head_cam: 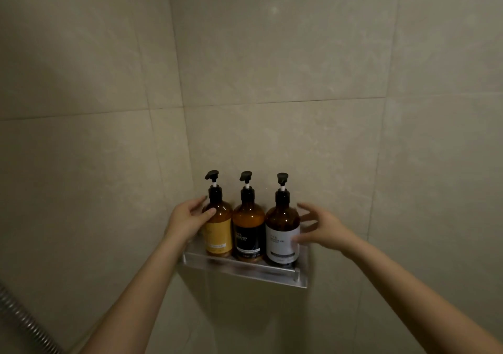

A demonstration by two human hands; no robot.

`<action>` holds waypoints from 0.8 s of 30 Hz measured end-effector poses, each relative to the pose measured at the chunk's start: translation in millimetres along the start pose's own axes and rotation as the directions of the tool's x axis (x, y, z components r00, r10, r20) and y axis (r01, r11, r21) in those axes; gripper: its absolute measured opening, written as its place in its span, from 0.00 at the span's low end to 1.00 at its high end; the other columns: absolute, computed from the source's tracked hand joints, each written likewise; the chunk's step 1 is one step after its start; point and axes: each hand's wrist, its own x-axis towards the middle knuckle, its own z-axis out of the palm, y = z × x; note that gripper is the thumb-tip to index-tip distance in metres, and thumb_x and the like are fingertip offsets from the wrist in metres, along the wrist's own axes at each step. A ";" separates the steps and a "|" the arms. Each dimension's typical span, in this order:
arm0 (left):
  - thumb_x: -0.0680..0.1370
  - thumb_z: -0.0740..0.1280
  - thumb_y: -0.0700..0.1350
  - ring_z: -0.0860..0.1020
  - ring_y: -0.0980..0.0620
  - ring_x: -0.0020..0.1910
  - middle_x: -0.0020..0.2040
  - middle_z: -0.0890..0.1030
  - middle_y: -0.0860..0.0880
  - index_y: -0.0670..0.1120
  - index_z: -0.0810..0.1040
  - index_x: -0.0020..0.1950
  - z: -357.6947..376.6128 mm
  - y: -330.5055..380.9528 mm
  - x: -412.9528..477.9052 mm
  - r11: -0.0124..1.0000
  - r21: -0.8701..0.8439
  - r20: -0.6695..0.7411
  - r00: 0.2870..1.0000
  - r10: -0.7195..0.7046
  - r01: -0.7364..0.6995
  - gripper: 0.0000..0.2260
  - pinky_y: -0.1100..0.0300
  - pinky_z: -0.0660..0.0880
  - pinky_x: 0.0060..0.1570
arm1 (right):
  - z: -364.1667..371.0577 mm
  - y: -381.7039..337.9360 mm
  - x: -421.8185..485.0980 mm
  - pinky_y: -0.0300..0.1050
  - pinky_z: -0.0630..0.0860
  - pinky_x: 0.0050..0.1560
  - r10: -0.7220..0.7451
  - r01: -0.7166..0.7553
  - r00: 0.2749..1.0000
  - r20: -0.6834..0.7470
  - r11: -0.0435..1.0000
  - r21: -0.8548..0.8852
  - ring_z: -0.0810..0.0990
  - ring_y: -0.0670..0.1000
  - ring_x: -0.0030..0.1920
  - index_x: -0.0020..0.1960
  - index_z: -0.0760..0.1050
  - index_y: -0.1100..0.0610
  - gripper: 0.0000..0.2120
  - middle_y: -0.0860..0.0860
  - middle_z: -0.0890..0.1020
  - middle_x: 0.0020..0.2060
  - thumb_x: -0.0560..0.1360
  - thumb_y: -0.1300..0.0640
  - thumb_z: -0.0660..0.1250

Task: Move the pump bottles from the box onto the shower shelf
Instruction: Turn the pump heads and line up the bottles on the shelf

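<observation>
Shower hose (25,319) cuts the bottom-left corner, nearest to view. Two bare forearms reach up from below toward the corner of the tiled wall (272,54).

Task status: looks essentially done. Three pump bottles stand upright in a row on the shower shelf (245,268), touching or nearly touching each other. No box in view, so whether more bottles remain can't be told. What's left seems to be just straightening the row and letting go.

Grips: left hand (187,221) is on the yellow-label bottle (218,228), thumb across its shoulder in front, fingers curled round the back of the neck area; a loose half-closed wrap, contact clear. Right hand (322,230) is spread wide beside the white-label bottle (282,231), thumb tip touching the label's right edge, other fingers splayed and off the glass; not gripping, holds nothing. Slight blur on that hand.

Black-label bottle (248,230) sits between the two, untouched. Pump heads all point roughly left. Shelf is fixed to the wall behind.
</observation>
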 end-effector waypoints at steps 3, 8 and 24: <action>0.72 0.71 0.47 0.79 0.53 0.53 0.54 0.81 0.50 0.47 0.77 0.60 6.4 0.7 -17.5 0.989 0.052 -0.343 0.928 0.146 -0.136 0.17 0.59 0.75 0.51 | -28.1 -24.5 4.4 0.34 0.74 0.38 -0.059 0.092 0.974 -0.220 0.986 0.141 0.79 0.51 0.47 0.64 0.72 0.52 0.25 0.55 0.79 0.52 0.70 0.66 0.71; 0.71 0.71 0.46 0.78 0.64 0.43 0.46 0.80 0.58 0.52 0.78 0.54 48.8 8.7 -48.0 0.956 0.064 -0.256 0.921 0.293 -0.286 0.12 0.71 0.74 0.41 | -52.4 -97.6 19.0 0.31 0.74 0.41 -0.312 0.340 0.908 -0.280 0.939 0.058 0.80 0.42 0.44 0.51 0.80 0.51 0.09 0.44 0.81 0.42 0.73 0.60 0.70; 0.72 0.71 0.44 0.74 0.54 0.62 0.61 0.79 0.50 0.47 0.77 0.62 78.2 6.0 -59.3 0.880 0.375 -0.196 0.903 0.382 -0.291 0.19 0.63 0.67 0.61 | 5.8 -154.5 77.9 0.32 0.69 0.32 -0.240 0.295 0.952 0.190 0.887 -0.356 0.76 0.41 0.36 0.55 0.81 0.57 0.13 0.52 0.84 0.50 0.73 0.54 0.70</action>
